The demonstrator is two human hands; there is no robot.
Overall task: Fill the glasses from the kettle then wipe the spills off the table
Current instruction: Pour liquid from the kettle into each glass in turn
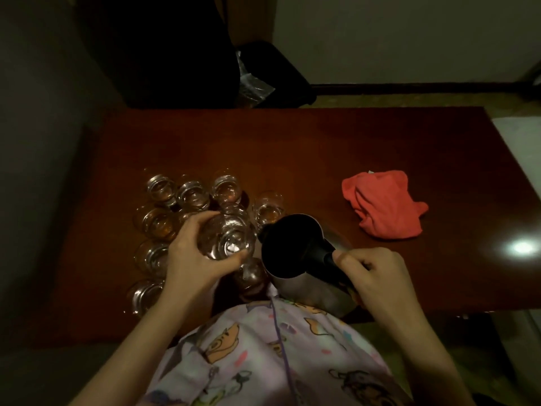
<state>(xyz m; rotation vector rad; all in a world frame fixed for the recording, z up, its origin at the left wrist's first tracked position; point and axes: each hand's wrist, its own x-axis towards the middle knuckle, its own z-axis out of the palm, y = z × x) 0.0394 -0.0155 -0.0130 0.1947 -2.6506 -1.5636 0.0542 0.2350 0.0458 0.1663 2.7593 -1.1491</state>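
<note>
My left hand (195, 249) grips a clear glass (227, 237) lifted over the cluster of glasses on the dark red table (292, 148). My right hand (371, 276) holds the black handle of a steel kettle (292, 247), whose spout points left, close to the held glass. Several other small glasses (191, 194) stand in rows to the left and behind, some with water in them. A red cloth (383, 203) lies crumpled on the table to the right of the kettle.
The table's near edge runs just under my hands. A dark chair or bag (272, 74) stands beyond the far edge. A bright lamp reflection (522, 247) shines on the table's right end. My patterned shirt fills the bottom of the view.
</note>
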